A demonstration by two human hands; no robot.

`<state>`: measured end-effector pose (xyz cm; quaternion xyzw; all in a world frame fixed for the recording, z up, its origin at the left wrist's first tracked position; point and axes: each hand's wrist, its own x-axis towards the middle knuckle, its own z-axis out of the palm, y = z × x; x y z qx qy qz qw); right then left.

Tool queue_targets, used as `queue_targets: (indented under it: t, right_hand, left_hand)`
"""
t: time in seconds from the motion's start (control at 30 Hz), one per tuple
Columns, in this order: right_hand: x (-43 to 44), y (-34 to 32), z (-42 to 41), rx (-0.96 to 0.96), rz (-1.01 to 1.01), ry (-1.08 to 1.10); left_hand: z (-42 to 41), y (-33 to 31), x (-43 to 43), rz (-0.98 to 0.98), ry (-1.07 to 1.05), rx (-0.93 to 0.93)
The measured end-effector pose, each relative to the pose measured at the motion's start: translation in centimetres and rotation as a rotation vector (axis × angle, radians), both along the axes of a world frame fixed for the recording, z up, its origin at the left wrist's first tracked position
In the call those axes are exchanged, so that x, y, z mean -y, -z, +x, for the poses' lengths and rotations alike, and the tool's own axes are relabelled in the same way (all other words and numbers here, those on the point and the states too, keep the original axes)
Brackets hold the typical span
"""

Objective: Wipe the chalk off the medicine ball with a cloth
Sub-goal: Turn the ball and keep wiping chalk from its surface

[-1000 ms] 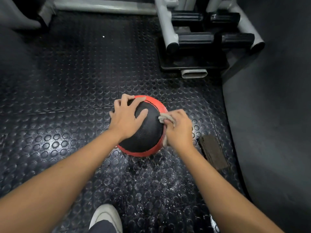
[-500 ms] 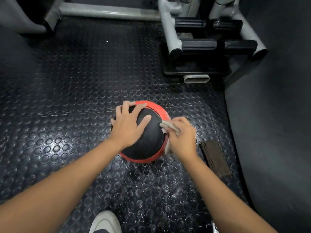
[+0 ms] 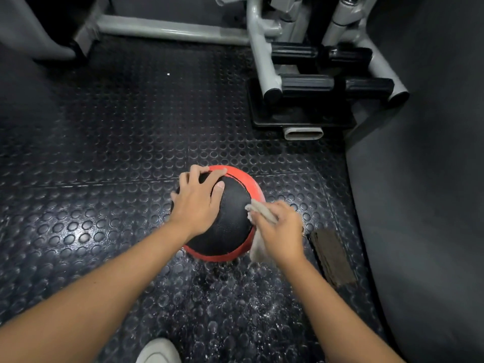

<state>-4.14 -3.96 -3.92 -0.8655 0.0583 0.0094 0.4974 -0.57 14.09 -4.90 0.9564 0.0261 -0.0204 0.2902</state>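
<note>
Right hand [image 3: 281, 231] had slid lower down the right side of the medicine ball [image 3: 230, 218], fingers bunched round the cloth [image 3: 262, 212], left hand [image 3: 196, 203] spread flat on top, ball sat on studded black rubber floor [image 3: 104, 153], grey machine frame [image 3: 170, 28] behind, brown block [image 3: 332, 258] just right

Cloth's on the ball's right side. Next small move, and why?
Probably sweep the cloth down the right flank of the medicine ball: the right hand grips it against the red band, and the left hand, spread on top, braces the ball.
</note>
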Motion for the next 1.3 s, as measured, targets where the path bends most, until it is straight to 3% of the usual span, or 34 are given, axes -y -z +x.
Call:
queue_targets:
  t: [0.13,0.23,0.47,0.73,1.0,1.3]
  right_hand:
    - [-2.1,-1.4,5.7,0.039,-0.209,-0.103]
    - [-3.3,-2.4,7.9,0.039,-0.242,-0.139]
    - [-0.2,-0.3,0.8,0.015,-0.143,-0.056]
    - [-3.1,-2.7,7.1,0.016,-0.192,-0.097]
    - [-1.4,1.2,-2.7,-0.031,0.069,0.118]
    - [-1.6,0.9,3.4,0.075,0.028,0.243]
  left_hand:
    - [0.0,0.0,0.0,0.002,-0.040,0.002]
    - [0.0,0.0,-0.2,-0.010,-0.051,-0.005]
    - [0.1,-0.2,-0.2,-0.023,-0.024,-0.011]
    - [-0.8,-0.2,0.8,0.028,-0.017,0.028]
    - [0.1,-0.3,0.3,-0.034,-0.062,0.004]
    - [0.2,-0.3,0.2,-0.081,-0.109,0.006]
